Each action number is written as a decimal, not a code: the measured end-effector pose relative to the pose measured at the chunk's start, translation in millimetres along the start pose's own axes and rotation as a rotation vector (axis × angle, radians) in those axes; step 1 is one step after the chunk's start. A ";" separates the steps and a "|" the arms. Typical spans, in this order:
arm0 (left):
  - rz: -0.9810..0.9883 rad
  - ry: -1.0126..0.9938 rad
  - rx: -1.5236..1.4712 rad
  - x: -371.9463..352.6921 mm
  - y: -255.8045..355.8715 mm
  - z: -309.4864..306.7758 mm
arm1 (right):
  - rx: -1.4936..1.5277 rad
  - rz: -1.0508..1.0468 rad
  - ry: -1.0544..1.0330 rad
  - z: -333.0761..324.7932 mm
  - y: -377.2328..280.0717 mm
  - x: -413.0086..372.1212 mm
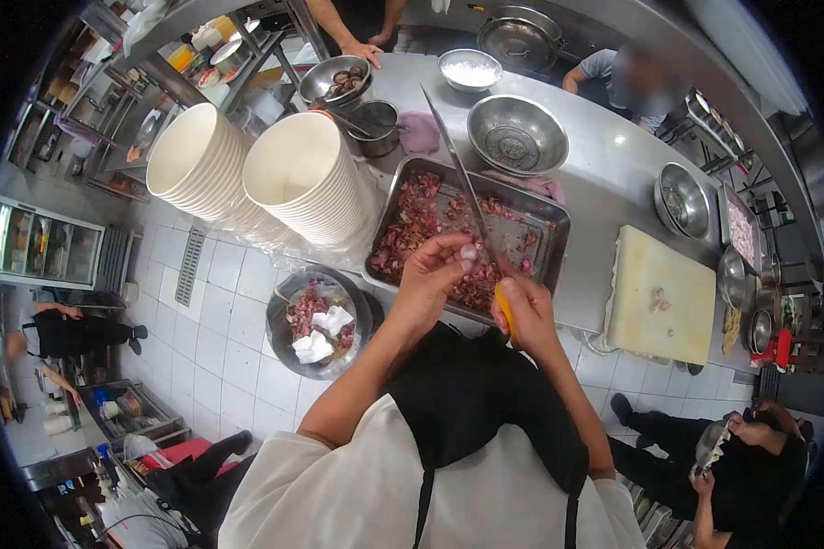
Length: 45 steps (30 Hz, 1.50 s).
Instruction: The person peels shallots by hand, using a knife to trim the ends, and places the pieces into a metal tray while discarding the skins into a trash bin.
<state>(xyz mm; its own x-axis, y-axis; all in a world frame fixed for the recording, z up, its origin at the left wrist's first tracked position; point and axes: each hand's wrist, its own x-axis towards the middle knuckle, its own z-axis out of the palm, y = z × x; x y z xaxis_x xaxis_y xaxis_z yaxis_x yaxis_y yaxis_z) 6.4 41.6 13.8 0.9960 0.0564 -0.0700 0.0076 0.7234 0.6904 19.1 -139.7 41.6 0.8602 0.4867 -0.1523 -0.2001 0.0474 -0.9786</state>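
Note:
My right hand is wrapped round the yellow handle of a long knife, whose blade points away from me over the tray. In my left hand, a small pale round piece, which looks like a peeled shallot, is pinched between thumb and fingers close to the blade. Below both hands lies a metal tray scattered with reddish-purple skins and pieces, thickest on its left side. Just behind the tray stands a perforated steel bowl, with a pink cloth partly beneath it.
Tall stacks of white tubs stand left of the tray. A lined bin with skins and crumpled white paper sits lower left. To the right is a pale cutting board with scraps. Several people work around the steel counter.

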 end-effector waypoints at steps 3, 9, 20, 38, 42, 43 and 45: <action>-0.036 0.018 -0.078 0.9 1.6 -5.0 | 0.045 0.006 0.014 1.1 1.8 0.3; -0.050 0.075 -0.094 0.1 11.2 -1.2 | -0.015 -0.004 0.064 5.5 -1.1 2.1; 0.103 0.110 0.176 -2.7 10.2 -2.8 | -0.584 -0.369 -0.012 16.5 -17.8 1.7; 0.123 0.023 0.189 -3.7 9.6 -4.8 | -0.393 -0.128 0.130 11.2 -6.8 -0.4; 0.097 0.040 0.176 -3.6 14.7 -1.4 | -0.198 -0.072 0.098 9.7 -12.4 -0.2; 0.083 0.046 0.173 -3.9 15.2 -1.2 | -0.198 -0.084 0.085 8.8 -12.5 -0.7; 0.108 0.034 0.163 -3.1 12.8 -4.8 | -0.383 -0.135 0.031 4.4 -9.7 -1.2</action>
<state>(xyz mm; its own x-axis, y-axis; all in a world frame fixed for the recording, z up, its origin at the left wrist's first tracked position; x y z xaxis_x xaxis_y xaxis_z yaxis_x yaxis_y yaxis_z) 3.1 54.0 19.4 0.9882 0.1528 -0.0110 -0.0823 0.5906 0.8027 18.0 -136.9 51.9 0.8815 0.4720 -0.0169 0.1001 -0.2218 -0.9699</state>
